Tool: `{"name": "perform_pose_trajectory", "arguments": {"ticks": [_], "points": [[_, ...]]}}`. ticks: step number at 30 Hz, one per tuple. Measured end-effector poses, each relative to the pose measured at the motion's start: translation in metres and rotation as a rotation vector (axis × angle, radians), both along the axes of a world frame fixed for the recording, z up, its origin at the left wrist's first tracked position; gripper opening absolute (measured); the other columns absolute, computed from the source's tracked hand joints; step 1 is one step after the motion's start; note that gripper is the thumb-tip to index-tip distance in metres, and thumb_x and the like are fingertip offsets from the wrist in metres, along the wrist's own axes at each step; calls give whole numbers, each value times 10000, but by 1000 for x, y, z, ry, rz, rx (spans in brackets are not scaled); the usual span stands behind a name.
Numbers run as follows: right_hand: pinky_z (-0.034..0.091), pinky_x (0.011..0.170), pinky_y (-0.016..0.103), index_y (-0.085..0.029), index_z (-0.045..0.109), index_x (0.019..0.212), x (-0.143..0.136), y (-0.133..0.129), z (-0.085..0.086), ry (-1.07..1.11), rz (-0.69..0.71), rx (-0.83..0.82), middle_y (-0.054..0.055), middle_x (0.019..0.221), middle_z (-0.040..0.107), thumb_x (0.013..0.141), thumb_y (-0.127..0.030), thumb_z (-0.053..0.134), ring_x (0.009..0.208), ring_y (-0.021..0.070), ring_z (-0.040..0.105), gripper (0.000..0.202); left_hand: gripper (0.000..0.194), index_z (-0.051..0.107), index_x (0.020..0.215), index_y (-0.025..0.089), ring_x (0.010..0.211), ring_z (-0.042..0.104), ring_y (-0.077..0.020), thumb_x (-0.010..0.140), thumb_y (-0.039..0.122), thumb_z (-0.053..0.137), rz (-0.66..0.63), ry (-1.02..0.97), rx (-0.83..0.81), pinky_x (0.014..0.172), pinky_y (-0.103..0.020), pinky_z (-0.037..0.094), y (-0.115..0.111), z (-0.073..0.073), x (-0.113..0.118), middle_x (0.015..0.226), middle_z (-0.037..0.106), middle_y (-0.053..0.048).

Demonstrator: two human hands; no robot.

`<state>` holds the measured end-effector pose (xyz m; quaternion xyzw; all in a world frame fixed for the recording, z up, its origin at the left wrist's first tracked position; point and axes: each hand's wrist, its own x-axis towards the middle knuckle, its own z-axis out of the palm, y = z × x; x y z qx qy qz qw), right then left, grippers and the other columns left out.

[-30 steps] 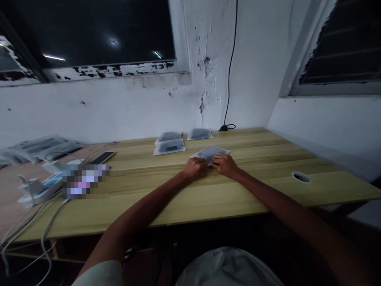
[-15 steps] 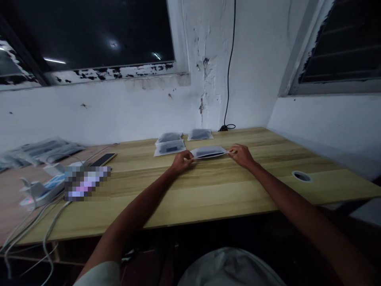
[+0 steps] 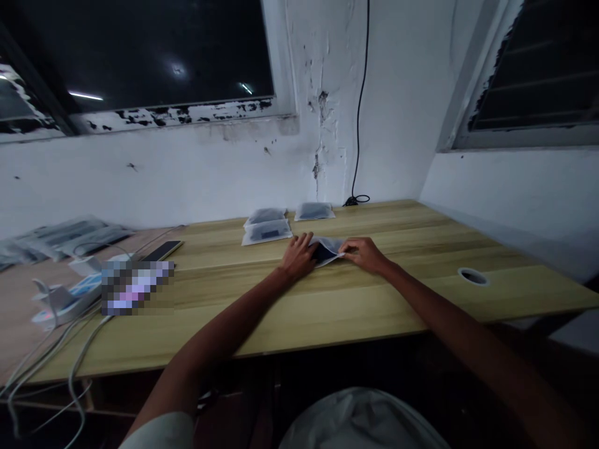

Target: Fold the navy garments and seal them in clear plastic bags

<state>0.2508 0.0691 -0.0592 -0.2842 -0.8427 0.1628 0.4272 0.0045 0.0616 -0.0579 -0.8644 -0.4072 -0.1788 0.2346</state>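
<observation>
A flat whitish pouch (image 3: 332, 243) is made of matt, frosted plastic; the long yellowish desk (image 3: 309, 318) is smoothly wood-grained.

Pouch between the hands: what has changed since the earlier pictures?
The mouth of the pouch, narrow half a second ago, now gapes wider, showing something dark inside. The left hand has moved right, over the pouch's left side; whether it reaches inside is unclear. The right hand has shifted left, pinching the opening's right side. The three pouches behind stayed put.
</observation>
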Motion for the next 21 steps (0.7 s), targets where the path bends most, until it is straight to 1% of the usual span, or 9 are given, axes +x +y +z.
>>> {"name": "perform_pose_trajectory", "arguments": {"ticks": [3, 5, 7, 9, 11, 14, 17, 19, 21], "points": [[539, 740, 315, -187, 685, 776, -4, 1, -6, 5, 25, -50, 53, 836, 729, 814, -279, 651, 767, 190, 679, 105, 223, 660, 1038, 157, 1301, 389, -348, 833, 183, 575, 24, 22, 0, 1035, -495, 332, 4, -5, 3, 1430, 433, -169], [541, 747, 317, -185, 681, 793, -4, 6, -9, 21, -16, -72, 52, 839, 734, 811, -253, 638, 775, 193, 687, 83, 215, 650, 1030, 143, 1307, 391, -340, 849, 143, 532, 9, 19, 5, 1050, -496, 324, 5, -7, 3, 1420, 449, -174], [542, 750, 321, -183, 676, 801, 1, 13, -12, 60, -91, -81, 54, 837, 737, 804, -244, 632, 777, 198, 692, 75, 254, 616, 1088, 127, 1285, 416, -330, 862, 123, 502, -37, -8, 4, 1050, -491, 332, 2, -6, 3, 1378, 484, -186], [541, 737, 322, -180, 669, 798, 9, 21, -14, 106, -169, -88, 57, 826, 734, 797, -266, 638, 767, 203, 689, 91, 303, 568, 1153, 120, 1256, 439, -319, 861, 113, 487, -134, -50, -18, 1033, -478, 357, -3, -4, 2, 1334, 508, -190], [537, 708, 316, -177, 661, 796, 17, 29, -17, 127, -221, -100, 58, 806, 727, 794, -305, 643, 742, 203, 679, 129, 362, 512, 1206, 119, 1224, 458, -303, 847, 104, 475, -273, -125, -56, 1006, -464, 392, -10, -1, 2, 1294, 516, -191], [522, 681, 301, -175, 655, 799, 24, 36, -20, 111, -267, -116, 54, 795, 717, 805, -341, 627, 715, 196, 660, 168, 427, 443, 1249, 131, 1169, 487, -277, 823, 101, 449, -480, -288, -116, 973, -457, 434, -20, 2, 6, 1228, 524, -183], [501, 695, 286, -178, 652, 793, 23, 41, -23, 81, -295, -94, 48, 812, 710, 816, -320, 595, 740, 191, 647, 155, 421, 437, 1235, 143, 1124, 520, -262, 814, 122, 448, -610, -436, -165, 957, -440, 452, -25, 2, 12, 1194, 542, -169], [489, 705, 278, -179, 645, 788, 22, 46, -25, 61, -332, -83, 47, 820, 704, 814, -280, 569, 756, 188, 638, 129, 379, 464, 1205, 151, 1073, 558, -248, 826, 155, 451, -606, -550, -221, 938, -413, 465, -26, 2, 16, 1161, 580, -147], [479, 731, 280, -174, 639, 786, 23, 51, -27, 27, -399, -59, 56, 830, 700, 798, -226, 542, 775, 187, 627, 111, 315, 508, 1159, 155, 1001, 593, -233, 855, 207, 444, -512, -719, -287, 908, -385, 477, -24, 2, 17, 1098, 627, -122]]}}
